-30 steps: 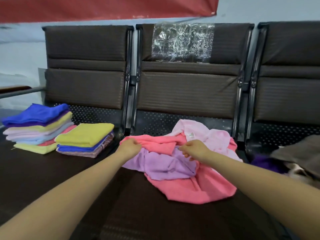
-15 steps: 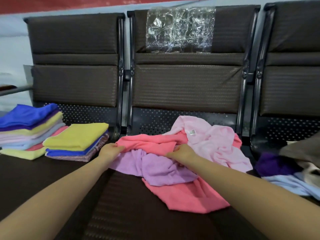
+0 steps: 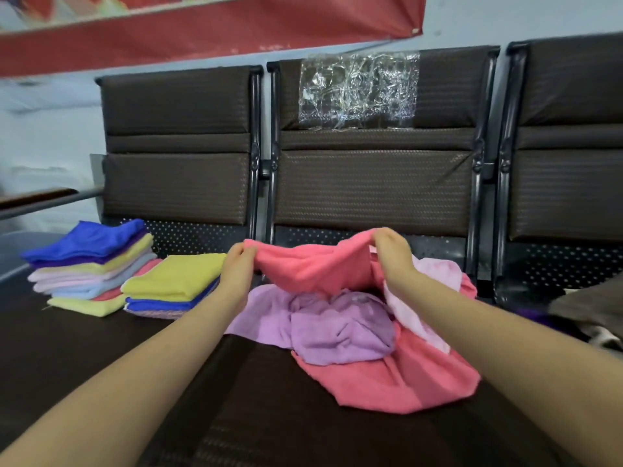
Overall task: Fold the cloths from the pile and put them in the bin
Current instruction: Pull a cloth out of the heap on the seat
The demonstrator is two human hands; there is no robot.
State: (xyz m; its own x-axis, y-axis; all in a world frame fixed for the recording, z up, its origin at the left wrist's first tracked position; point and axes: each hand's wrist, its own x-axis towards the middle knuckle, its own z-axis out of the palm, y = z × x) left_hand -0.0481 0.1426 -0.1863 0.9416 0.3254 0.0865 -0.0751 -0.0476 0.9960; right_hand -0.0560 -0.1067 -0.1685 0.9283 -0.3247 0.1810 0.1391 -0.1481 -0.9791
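A coral pink cloth [image 3: 313,267] is lifted off the loose pile by its top edge. My left hand [image 3: 237,267] pinches its left corner and my right hand [image 3: 392,254] grips the edge further right. The cloth's lower part [image 3: 397,375] trails on the dark surface. A crumpled lilac cloth [image 3: 333,325] lies on top of it, and a pale pink cloth [image 3: 435,274] sits behind my right wrist. No bin is in view.
Two stacks of folded cloths stand at the left: a tall one topped in blue [image 3: 87,244] and a lower one topped in yellow [image 3: 175,274]. Dark chair backs [image 3: 371,183] rise behind. More crumpled cloths [image 3: 593,308] lie at the right edge.
Both hands have risen from the pile, lifting the coral pink cloth's top edge and stretching it between them. The view has tilted up.
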